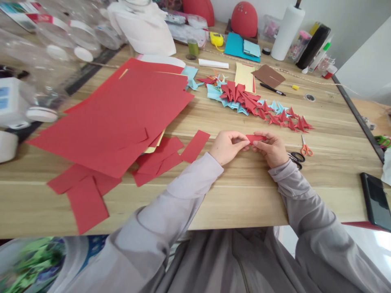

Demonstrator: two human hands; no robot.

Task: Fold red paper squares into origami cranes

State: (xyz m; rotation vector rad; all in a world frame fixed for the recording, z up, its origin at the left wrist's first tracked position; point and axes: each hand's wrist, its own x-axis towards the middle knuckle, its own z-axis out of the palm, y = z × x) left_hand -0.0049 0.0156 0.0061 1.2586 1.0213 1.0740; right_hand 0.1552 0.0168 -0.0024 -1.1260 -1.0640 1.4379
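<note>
A small folded piece of red paper (254, 138) is held just above the table between both hands. My left hand (229, 145) pinches its left end with thumb and fingers. At its right end, my right hand (270, 147) grips it the same way. Beyond the hands lies a long cluster of folded red paper pieces (253, 101) with pointed tips, mixed with light blue folded ones (215, 92). To the left of my left hand rests a loose red paper strip (195, 146).
Large red sheets (122, 110) are stacked on the left, with more cut strips (87, 199) near the front edge. Orange scissors (305, 148) and black-handled scissors (297, 158) lie right of my hands. A phone (375, 199) sits at the right edge; plastic bottles (45, 69) crowd the back left.
</note>
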